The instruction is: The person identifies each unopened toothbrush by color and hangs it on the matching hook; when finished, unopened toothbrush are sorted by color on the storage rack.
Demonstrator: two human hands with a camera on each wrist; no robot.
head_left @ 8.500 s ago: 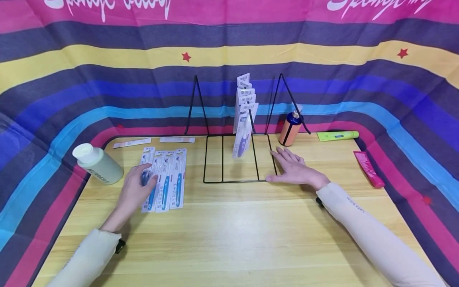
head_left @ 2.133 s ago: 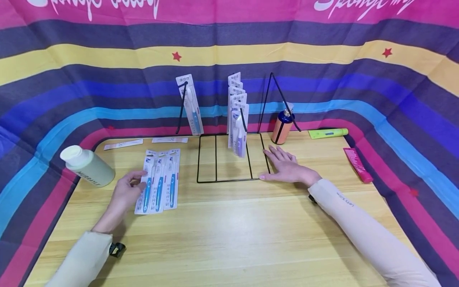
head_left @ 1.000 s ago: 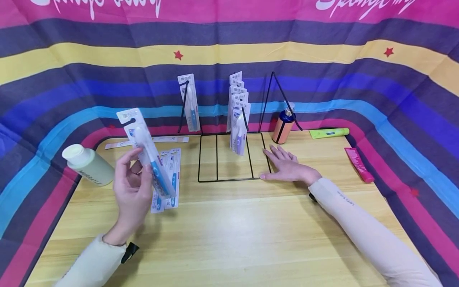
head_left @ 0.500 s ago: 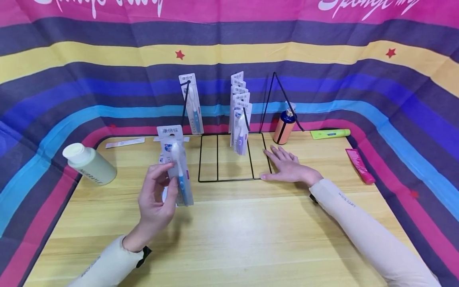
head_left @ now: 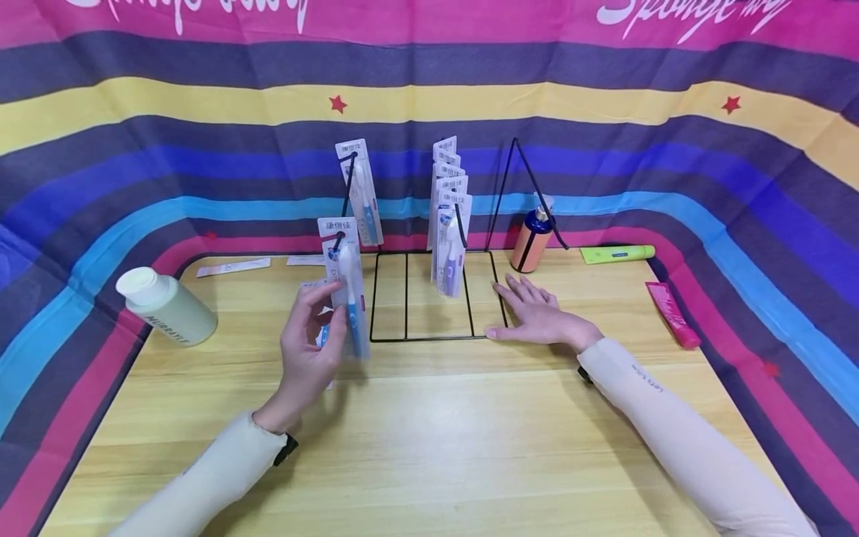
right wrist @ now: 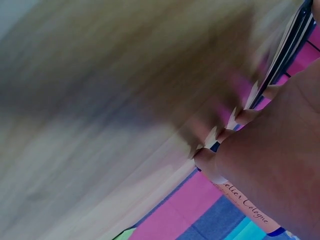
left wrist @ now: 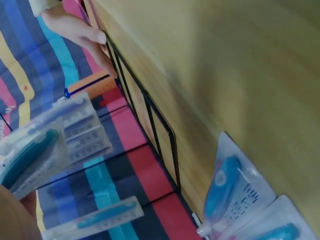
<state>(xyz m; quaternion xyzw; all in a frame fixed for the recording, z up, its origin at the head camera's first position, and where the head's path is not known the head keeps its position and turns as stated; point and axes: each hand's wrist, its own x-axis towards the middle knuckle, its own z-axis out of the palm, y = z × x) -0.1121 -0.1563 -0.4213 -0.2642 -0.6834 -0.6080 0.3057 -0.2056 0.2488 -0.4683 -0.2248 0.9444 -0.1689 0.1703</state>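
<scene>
My left hand pinches a packaged blue toothbrush, held upright at the left hook of a black wire rack. The front tip of that hook shows at the pack's hanging hole; whether it passes through I cannot tell. Another packaged blue toothbrush hangs farther back on the same hook. Several packaged toothbrushes, the front one purple, hang from the middle hook. My right hand rests with spread fingers on the right side of the rack's base. Two blue toothbrush packs lie on the table, partly hidden by my left hand.
A pale green bottle stands at left. Two narrow flat packets lie along the back edge. Behind the rack's bare right hook stands an orange and blue pump bottle. A green tube and a pink tube lie at right.
One blue toothbrush pack has been hung on the left hook. My left hand has since lifted another from the table and carried it right to that hook. The right hand stays on the rack.
</scene>
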